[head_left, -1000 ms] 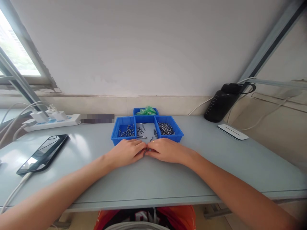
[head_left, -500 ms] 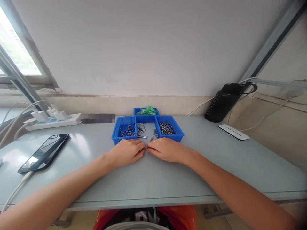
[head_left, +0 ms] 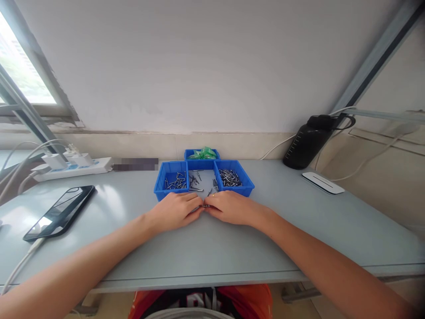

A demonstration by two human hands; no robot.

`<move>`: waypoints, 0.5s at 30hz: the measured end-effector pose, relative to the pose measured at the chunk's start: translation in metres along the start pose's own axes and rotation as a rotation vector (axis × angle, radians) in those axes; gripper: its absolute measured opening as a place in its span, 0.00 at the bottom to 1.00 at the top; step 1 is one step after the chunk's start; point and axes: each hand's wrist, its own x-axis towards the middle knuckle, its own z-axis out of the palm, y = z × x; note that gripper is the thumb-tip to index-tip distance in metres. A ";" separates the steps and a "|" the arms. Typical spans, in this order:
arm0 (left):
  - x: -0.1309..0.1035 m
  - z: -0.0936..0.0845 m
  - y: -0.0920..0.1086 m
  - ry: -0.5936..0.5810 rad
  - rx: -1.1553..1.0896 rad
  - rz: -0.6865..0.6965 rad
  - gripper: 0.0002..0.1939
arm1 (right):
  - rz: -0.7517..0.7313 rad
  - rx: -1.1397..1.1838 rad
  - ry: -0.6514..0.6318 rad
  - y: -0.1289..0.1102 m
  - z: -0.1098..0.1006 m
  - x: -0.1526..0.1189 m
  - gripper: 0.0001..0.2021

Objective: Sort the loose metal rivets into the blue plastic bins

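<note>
My left hand (head_left: 176, 210) and my right hand (head_left: 232, 207) meet fingertip to fingertip over the grey table (head_left: 199, 252). Between them is a small metal part (head_left: 206, 206), pinched by the fingers of both hands. Just beyond my left hand is a blue bin (head_left: 159, 188) with some metal pieces in it. Another blue bin (head_left: 247, 190), behind my right hand, holds a larger heap of metal pieces (head_left: 230, 177). Several loose metal pieces (head_left: 195, 179) lie on the table between the two bins.
A third blue bin (head_left: 201, 164) with green plastic (head_left: 204, 153) stands at the back. On the left are a phone (head_left: 59, 213) and a power strip (head_left: 75, 170). A black bottle (head_left: 303, 144) and a white flat device (head_left: 322, 183) are on the right.
The fingertips of my two hands have come together, and the small metal part now shows between them. My left hand has shifted slightly right.
</note>
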 end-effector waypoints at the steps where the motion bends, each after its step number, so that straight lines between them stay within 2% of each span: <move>1: 0.000 0.000 0.000 0.009 0.001 0.015 0.13 | -0.004 0.003 0.000 0.000 0.000 0.000 0.13; 8: 0.000 -0.001 0.000 0.014 0.011 -0.008 0.14 | -0.002 -0.001 -0.001 -0.001 -0.002 -0.001 0.14; 15: 0.002 -0.001 0.000 -0.076 0.038 -0.083 0.14 | 0.042 -0.001 0.000 -0.002 -0.003 -0.001 0.11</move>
